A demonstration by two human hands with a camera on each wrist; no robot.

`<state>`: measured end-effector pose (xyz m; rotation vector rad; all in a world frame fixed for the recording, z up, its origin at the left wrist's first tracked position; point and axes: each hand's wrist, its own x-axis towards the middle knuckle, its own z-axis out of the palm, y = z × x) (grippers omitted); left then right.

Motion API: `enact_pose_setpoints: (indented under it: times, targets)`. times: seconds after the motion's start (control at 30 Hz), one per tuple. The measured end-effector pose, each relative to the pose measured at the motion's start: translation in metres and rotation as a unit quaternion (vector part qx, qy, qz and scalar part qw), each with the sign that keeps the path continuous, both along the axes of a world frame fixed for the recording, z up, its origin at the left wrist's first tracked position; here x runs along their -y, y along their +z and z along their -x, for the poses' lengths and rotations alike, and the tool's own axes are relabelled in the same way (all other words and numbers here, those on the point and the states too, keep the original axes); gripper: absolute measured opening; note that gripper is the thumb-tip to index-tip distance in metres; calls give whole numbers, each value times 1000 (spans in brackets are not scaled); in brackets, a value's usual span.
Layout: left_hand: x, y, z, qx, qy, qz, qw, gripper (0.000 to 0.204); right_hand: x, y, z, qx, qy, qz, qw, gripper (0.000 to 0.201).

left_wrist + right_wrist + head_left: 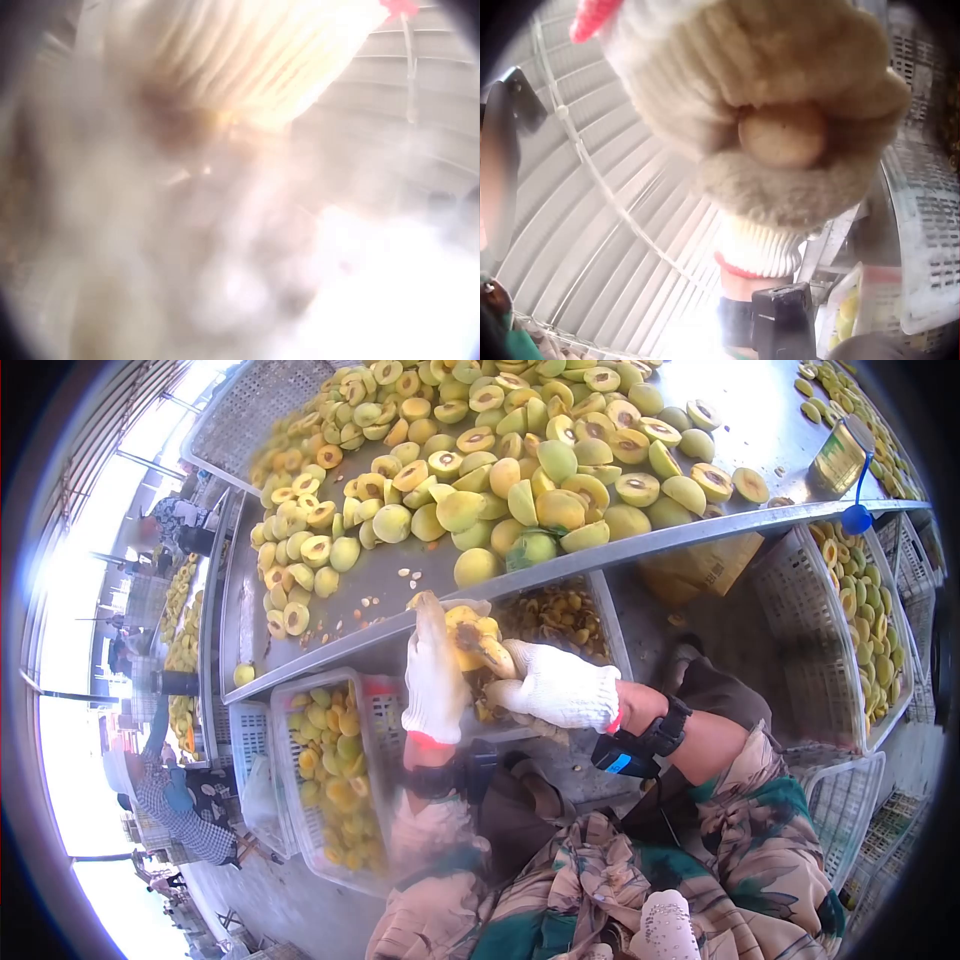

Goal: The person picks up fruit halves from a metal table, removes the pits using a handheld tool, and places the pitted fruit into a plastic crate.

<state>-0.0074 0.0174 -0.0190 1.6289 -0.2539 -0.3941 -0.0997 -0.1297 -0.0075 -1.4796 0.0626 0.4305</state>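
In the head view both hands wear white knitted gloves and meet just below the metal table edge. My left hand (437,670) holds a yellow piece of stone fruit (468,632) like a peach. My right hand (562,687) grips a tool; the round tan end of its handle (784,136) shows between the stained glove fingers in the right wrist view, its working end hidden. Halved yellow-green fruit (485,510), many with brown stones, is heaped on the metal table (385,595) beyond the hands. The left wrist view is mostly blur, with a ribbed glove cuff (247,52) at the top.
Below the table edge stand a crate of yellow fruit pieces (335,770) at left and a bin of brownish scraps (555,615) behind the hands. A fruit-filled crate (860,630) stands at right. A tin can (840,455) sits on the table. Another person (185,810) sits far left.
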Motion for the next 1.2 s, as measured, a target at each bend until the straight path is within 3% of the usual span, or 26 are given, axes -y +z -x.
enact_pose_setpoints:
  times: [0.13, 0.33, 0.4, 0.43, 0.5, 0.53, 0.63, 0.67, 0.77, 0.9, 1.03, 1.1, 1.2]
  targets:
    - [11, 17, 12, 47, 78, -155, 984, 63, -1, 0, 0, -30, 5, 35, 999, 30]
    - [10, 26, 10, 64, 27, -239, 969, 62, -1, 4, 3, -91, 48, -28, 994, 25]
    - [9, 32, 11, 36, 21, -228, 973, 59, 1, -1, 3, -123, 67, -98, 985, 18]
    - [8, 33, 10, 23, 17, -223, 974, 58, 3, -5, 3, -146, 77, -189, 968, 18]
    - [-2, 29, 2, -56, -19, -91, 994, 57, 8, -10, 3, -187, 97, -361, 908, 17]
    - [-6, 28, -1, -93, -36, -23, 995, 56, 9, -6, 4, -190, 90, -366, 907, 17]
    - [2, 26, 16, -150, 27, 202, 967, 54, 13, 3, 3, -176, 72, -384, 904, 14]
    - [9, 18, 20, -99, 77, 211, 969, 57, 11, 2, 2, -175, 76, -355, 915, 14]
    - [9, 11, 21, 76, 113, -64, 989, 59, 3, 0, 3, -164, 90, -257, 948, 12]
    - [5, 20, 17, -8, 37, -41, 998, 63, 5, -10, 4, -211, 133, -430, 868, 16]
    - [4, 16, 14, -124, 67, 71, 988, 62, 8, -14, 0, -209, 166, -532, 803, 19]
    - [-1, 14, 13, -178, 83, 155, 968, 62, 13, -8, 4, -198, 138, -485, 840, 18]
    - [-34, 20, 12, -85, 171, 20, 981, 62, 18, 0, 5, -197, 87, -377, 901, 17]
